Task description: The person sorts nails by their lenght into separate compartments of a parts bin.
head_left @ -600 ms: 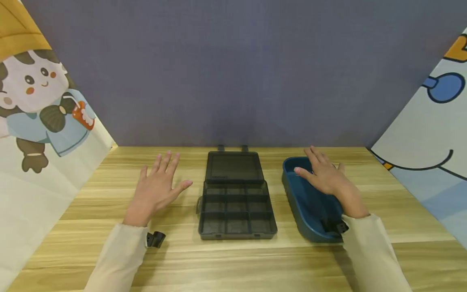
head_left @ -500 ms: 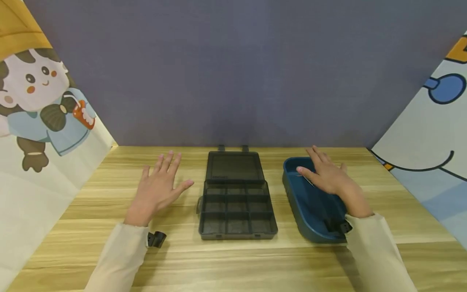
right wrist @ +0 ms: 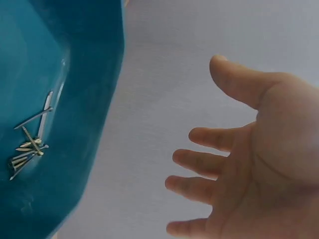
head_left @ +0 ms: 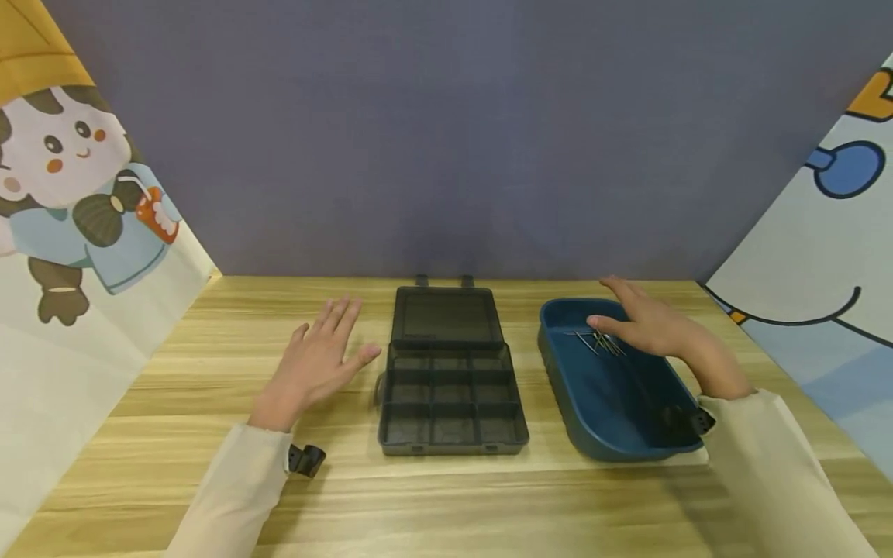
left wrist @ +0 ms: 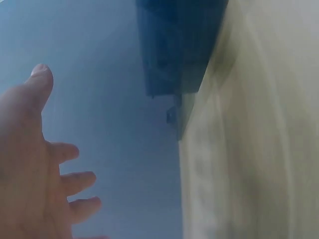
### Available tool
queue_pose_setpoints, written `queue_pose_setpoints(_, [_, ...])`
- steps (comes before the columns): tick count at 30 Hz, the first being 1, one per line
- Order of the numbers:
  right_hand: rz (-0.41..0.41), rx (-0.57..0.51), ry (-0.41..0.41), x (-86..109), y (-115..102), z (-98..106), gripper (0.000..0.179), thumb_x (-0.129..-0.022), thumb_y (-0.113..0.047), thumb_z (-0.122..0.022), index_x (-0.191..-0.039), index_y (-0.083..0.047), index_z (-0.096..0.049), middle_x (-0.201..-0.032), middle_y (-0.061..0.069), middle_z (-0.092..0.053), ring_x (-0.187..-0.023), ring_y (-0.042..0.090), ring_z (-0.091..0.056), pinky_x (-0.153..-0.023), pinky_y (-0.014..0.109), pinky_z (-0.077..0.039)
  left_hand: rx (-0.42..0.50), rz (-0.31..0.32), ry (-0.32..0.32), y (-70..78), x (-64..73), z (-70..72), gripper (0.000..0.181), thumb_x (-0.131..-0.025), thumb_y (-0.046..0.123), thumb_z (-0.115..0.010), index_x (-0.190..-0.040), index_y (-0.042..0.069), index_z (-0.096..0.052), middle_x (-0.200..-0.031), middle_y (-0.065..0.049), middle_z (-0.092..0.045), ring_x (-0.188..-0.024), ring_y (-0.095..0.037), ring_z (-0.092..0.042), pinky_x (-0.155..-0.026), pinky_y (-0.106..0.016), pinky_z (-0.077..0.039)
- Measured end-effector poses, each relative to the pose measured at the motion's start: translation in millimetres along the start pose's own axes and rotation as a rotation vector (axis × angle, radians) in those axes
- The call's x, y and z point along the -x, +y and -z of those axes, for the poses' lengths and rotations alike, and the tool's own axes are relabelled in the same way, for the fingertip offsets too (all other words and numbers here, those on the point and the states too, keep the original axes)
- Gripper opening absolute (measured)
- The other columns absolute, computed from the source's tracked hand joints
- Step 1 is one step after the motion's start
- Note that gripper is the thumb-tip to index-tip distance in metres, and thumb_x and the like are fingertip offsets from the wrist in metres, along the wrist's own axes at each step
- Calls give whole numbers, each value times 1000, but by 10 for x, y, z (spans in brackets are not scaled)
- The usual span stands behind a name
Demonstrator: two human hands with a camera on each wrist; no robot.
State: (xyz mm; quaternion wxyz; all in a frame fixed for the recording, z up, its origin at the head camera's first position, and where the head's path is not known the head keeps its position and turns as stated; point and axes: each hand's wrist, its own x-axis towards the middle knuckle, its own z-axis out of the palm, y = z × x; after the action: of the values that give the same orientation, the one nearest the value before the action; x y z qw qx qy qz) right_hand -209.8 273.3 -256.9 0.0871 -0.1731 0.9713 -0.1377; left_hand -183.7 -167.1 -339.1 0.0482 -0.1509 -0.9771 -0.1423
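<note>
My left hand (head_left: 317,360) hovers over the table left of a dark see-through compartment box (head_left: 453,449), fingers extended and thumb spread, holding nothing. The box lies with its lid (head_left: 448,316) folded back. Above the blue bin (head_left: 561,387) is my right hand (head_left: 649,322), fingers loosely extended, with nothing in it. A small pile of nails and screws (head_left: 605,342) lies at the far end inside the bin. In the right wrist view the metal screws and nails (right wrist: 30,149) show plainly, apart from the open right palm (right wrist: 269,159).
Pale wood-grain table (head_left: 418,511) lies under everything. A grey-blue panel (head_left: 446,139) rises behind it, and cartoon-printed sheets (head_left: 91,194) flank both sides. A small black wrist camera (head_left: 307,460) sits at the left sleeve.
My right hand has moved to the right over the bin, uncovering the nails and screws. The left hand has shifted slightly right, toward the box. Box and bin stay put.
</note>
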Motion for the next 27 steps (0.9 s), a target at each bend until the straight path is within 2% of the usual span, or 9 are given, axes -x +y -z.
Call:
queue_pose_setpoints(3, [29,-14,-15,-36,8,-6,81,-96,-42,-52,-148,9,-14,-149,38,-17,-131,57,-25,-100,68,-29,28,-14,-7,25,1,-41,78,-97,58,-32,-155,12,-6,-160,-15,-9,-146,-39,-11,-109,-66,-19])
queue_pose_setpoints(10, [45,-19,-47,-108,73,-78,77,-95,-33,-57,-143,14,-20,-145,39,-25,-128,55,-33,-100,64,-33,84,-48,-25,57,11,-167,77,-97,58,-31,-154,11,-8,-160,-14,-9,-145,-39,-15,-108,-66,-21])
queue_pose_setpoints(16, [56,4,-85,-187,155,-160,71,-94,-29,-59,-139,16,-28,-140,39,-34,-125,54,-38,-98,62,-36,187,-75,-60,80,-3,-292,74,-98,56,-32,-154,12,-10,-160,-13,-12,-145,-36,-16,-107,-67,-22])
queue_pose_setpoints(19, [51,-1,-124,-238,187,-202,69,-93,-27,-59,-139,16,-30,-139,39,-35,-122,52,-42,-95,60,-40,263,-97,-82,93,-16,-355,72,-100,52,-31,-154,11,-8,-160,-13,-12,-146,-35,-15,-111,-63,-21])
queue_pose_setpoints(23, [22,10,-164,-289,204,-231,69,-93,-29,-59,-139,15,-31,-137,38,-39,-118,50,-47,-91,56,-44,412,-117,-99,118,-36,-397,69,-101,47,-31,-154,9,-8,-159,-16,-10,-147,-34,-11,-116,-55,-15])
queue_pose_setpoints(27, [-23,25,-198,-345,228,-256,69,-93,-30,-59,-138,14,-32,-133,36,-45,-103,41,-58,-84,51,-48,531,-114,-102,130,-57,-424,64,-103,42,-28,-154,7,-10,-159,-19,-10,-146,-36,-10,-116,-55,-13])
